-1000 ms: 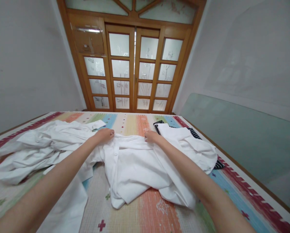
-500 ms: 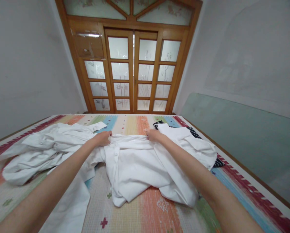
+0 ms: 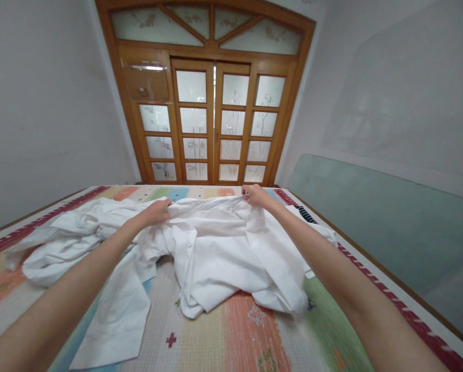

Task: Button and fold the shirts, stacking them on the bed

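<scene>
A white shirt [image 3: 219,253] is stretched between my two hands, its top edge lifted and its lower part draping onto the patterned bed cover [image 3: 200,343]. My left hand [image 3: 159,211] is closed on the edge at the left. At the right, my right hand [image 3: 254,194] pinches the same edge a bit higher. A small button shows on the shirt's front. To the left lies a crumpled heap of white cloth [image 3: 76,235], with a white flap [image 3: 118,315] spread below it; where it parts from the shirt I cannot tell.
Behind my right forearm lies more white cloth [image 3: 328,233] with a black striped piece [image 3: 305,214]. A pale green headboard [image 3: 389,222] runs along the right side. Wooden doors with glass panes [image 3: 211,119] stand beyond the bed's far edge.
Both hands have risen with the shirt's edge, and my right hand has moved farther away and slightly right. The edge is stretched wider, and the shirt's lower hem has shifted away from me.
</scene>
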Demonstrator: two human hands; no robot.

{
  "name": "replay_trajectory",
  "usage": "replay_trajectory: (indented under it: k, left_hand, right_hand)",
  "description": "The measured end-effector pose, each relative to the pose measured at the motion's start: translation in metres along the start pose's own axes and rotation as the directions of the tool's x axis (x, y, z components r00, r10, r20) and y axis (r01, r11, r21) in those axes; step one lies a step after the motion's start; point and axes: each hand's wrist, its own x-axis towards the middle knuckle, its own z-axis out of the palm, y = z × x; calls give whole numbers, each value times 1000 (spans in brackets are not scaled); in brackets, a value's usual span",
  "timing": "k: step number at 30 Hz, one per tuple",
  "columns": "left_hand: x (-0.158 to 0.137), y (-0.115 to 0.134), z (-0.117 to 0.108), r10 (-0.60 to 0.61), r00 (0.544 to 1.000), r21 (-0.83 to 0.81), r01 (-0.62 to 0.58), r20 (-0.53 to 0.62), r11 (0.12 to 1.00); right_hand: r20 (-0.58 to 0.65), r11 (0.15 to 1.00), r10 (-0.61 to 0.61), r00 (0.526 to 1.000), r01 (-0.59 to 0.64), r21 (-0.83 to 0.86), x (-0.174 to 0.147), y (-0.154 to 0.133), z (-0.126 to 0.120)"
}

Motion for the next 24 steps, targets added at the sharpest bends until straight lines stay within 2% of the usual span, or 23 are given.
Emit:
replay_trajectory:
  k: [5,11,16,24]
  left_hand:
    - [-4,2,-9,9,992,-131,-25,-122,991]
    - [0,4,-22,80,985,-178,-106,-151,978]
    - [0,8,-23,-39,963,-89,16,-265,996]
    - [-11,13,-25,-30,939,-289,-76,-343,954]
  right_hand:
    - [-113,997,63,992,-58,44,-5,7,-11]
    - [-232,991,92,968,-67,114,-11,15,-23]
    - [-214,996,79,974,-69,56,-15,23,-24]
    - [-151,992,122,981,-127,-23,-30,52,-7]
